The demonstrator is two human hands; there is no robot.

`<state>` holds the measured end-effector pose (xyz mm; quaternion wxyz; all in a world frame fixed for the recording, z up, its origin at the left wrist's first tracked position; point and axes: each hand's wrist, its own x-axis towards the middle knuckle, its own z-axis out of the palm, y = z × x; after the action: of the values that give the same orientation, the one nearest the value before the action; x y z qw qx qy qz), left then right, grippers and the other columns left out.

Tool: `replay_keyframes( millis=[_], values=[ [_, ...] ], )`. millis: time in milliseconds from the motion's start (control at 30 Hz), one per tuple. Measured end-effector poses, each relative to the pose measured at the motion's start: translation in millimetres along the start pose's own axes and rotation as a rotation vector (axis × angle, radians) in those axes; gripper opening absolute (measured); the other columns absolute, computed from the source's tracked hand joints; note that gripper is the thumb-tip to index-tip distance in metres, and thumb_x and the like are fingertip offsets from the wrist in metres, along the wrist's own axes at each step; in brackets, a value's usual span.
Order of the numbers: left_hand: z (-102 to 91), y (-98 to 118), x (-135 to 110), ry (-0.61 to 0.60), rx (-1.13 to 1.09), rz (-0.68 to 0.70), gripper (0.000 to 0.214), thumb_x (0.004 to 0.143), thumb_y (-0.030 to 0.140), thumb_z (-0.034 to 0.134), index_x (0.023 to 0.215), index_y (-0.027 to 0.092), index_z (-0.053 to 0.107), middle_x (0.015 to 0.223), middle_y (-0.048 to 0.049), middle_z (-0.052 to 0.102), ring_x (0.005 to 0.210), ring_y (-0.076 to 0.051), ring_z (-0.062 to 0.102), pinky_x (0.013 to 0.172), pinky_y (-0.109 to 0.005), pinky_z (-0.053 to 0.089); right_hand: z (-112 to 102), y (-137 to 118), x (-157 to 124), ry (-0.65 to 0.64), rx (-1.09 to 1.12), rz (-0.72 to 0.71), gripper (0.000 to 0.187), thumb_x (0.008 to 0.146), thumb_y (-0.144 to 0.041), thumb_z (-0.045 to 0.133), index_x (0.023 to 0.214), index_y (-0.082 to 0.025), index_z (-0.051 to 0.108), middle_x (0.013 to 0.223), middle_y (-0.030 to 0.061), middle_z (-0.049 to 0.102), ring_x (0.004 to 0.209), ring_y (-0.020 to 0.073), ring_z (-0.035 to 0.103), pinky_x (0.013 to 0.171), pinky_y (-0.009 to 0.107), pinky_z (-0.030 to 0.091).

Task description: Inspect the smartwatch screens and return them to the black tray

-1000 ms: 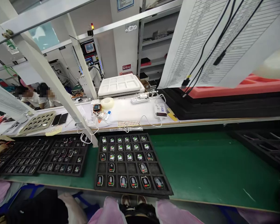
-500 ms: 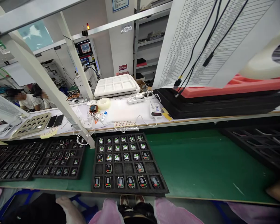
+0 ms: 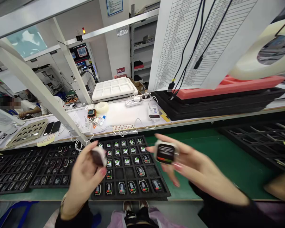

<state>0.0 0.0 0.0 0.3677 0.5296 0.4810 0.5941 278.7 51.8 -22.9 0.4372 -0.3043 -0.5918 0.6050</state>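
In the head view my left hand (image 3: 82, 177) is closed around a small watch case (image 3: 99, 156), turned edge-on and blurred. My right hand (image 3: 194, 163) grips a smartwatch case (image 3: 165, 152) between thumb and fingers; its dark screen shows pale text over a red and green strip. Both hands are raised above a black foam tray (image 3: 129, 173). Rows of strapless smartwatches (image 3: 132, 186) lie in its compartments, many with lit screens; some compartments in the fourth row hold none. My left forearm and hand hide part of the tray's left side.
More black trays of watches (image 3: 49, 167) stand to the left, and another tray (image 3: 258, 139) lies at the right on the green bench (image 3: 192, 139). A white shelf (image 3: 123, 117) carries cables, a tape roll (image 3: 101, 107) and a small boxy device (image 3: 154, 113). A co-worker's blurred arm (image 3: 279, 188) shows at the right edge.
Both my hands have come into view over the tray, each with a watch in it. The camera view has shifted slightly; the tray stays in place.
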Motion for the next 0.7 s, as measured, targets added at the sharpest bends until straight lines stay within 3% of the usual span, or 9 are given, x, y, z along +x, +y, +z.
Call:
replay_keyframes(
  millis=[100,233,333,533,700],
  values=[
    [18.2,-26,11,-0.123,-0.114,-0.124,0.054,0.082,0.031,0.070,0.131,0.026,0.049,0.112,-0.0074,0.062,0.094,-0.016,0.061,0.077,-0.024,0.053,6,16,24,-0.078,0.062,0.058,0.061,0.089,-0.044,0.064,0.140,-0.021,0.041,0.126,0.0167,0.057,0.071,0.0159,0.060,0.055,0.029,0.055],
    [42.8,-46,15,-0.203,-0.186,-0.202,0.051,0.085,0.030,0.066,0.133,0.028,0.048,0.121,-0.0059,0.060,0.105,-0.016,0.059,0.090,-0.025,0.050,12,37,48,-0.116,0.066,0.100,0.061,0.086,-0.041,0.067,0.136,-0.019,0.041,0.121,0.0146,0.059,0.079,0.0158,0.060,0.059,0.025,0.053],
    [53.3,-44,15,-0.253,-0.186,-0.203,0.049,0.086,0.030,0.064,0.133,0.029,0.048,0.122,-0.0050,0.060,0.106,-0.015,0.058,0.090,-0.024,0.049,14,43,53,-0.118,0.055,0.108,0.056,0.084,-0.043,0.068,0.129,-0.019,0.045,0.115,0.0124,0.061,0.076,0.0148,0.059,0.055,0.022,0.050],
    [57.7,-42,20,-0.222,-0.067,-0.206,0.041,0.092,0.037,0.055,0.132,0.029,0.052,0.093,-0.0011,0.065,0.072,-0.009,0.056,0.069,-0.020,0.051,20,47,58,-0.051,0.005,0.114,0.051,0.082,-0.050,0.068,0.117,-0.017,0.053,0.087,0.0060,0.062,0.061,0.0115,0.054,0.043,0.017,0.041],
    [56.7,-43,20,-0.218,-0.055,-0.188,0.041,0.091,0.036,0.057,0.131,0.029,0.053,0.094,-0.0009,0.065,0.069,-0.008,0.055,0.073,-0.022,0.052,23,46,61,-0.045,-0.004,0.093,0.049,0.083,-0.050,0.066,0.114,-0.015,0.054,0.079,0.0032,0.059,0.055,0.0089,0.048,0.040,0.016,0.038]
  ],
)
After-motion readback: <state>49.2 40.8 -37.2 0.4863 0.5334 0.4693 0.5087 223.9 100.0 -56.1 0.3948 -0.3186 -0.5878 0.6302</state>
